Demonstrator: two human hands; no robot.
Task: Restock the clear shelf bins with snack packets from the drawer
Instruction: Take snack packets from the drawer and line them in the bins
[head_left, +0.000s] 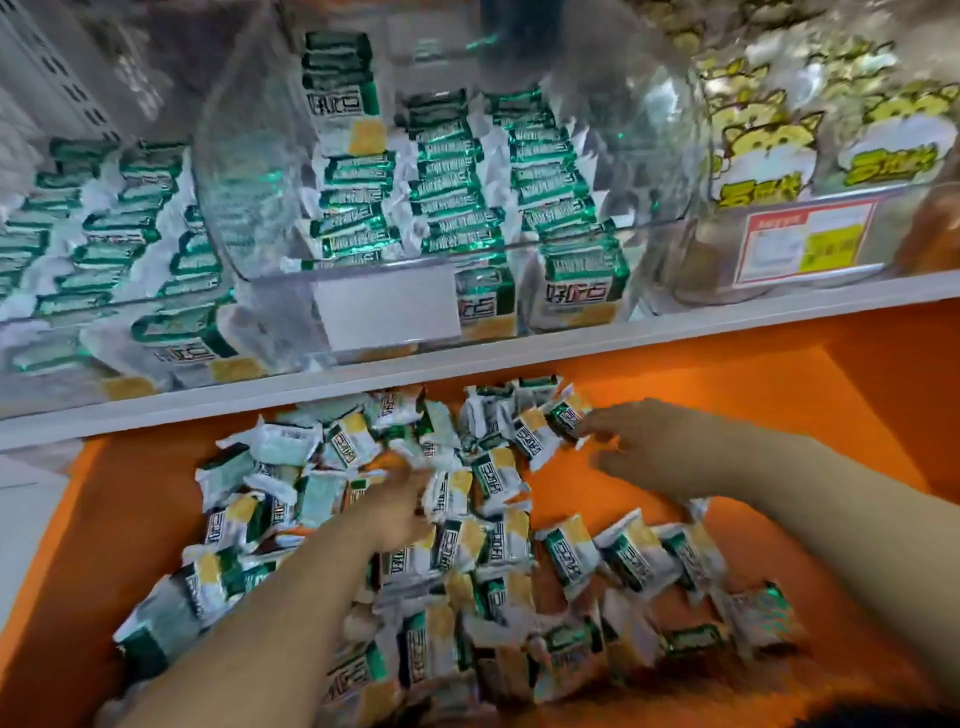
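Your left hand reaches forward into the middle of the heap of snack packets in the orange drawer. Its fingers are sunk among the wrappers and blurred, so you cannot tell whether they are pinching anything or just lying flat.

Your right hand is farther back and to the right, over bare drawer floor. Its fingers are stretched out and spread, with the thumb held apart below them. The fingertips touch one green-ended packet at the far right edge of the heap. Nothing is held in that hand.

The packets are green, white and yellow. They lie loose and jumbled, piled thickest in the near part of the drawer and thinning towards the back.

Above the drawer a white shelf carries the clear bins. The middle bin holds the same green packets stacked in rows, and a blank white card sits on its front. The left bin is also filled with rows of them. The right bin holds yellow-printed bags and has a red and yellow price label on its front
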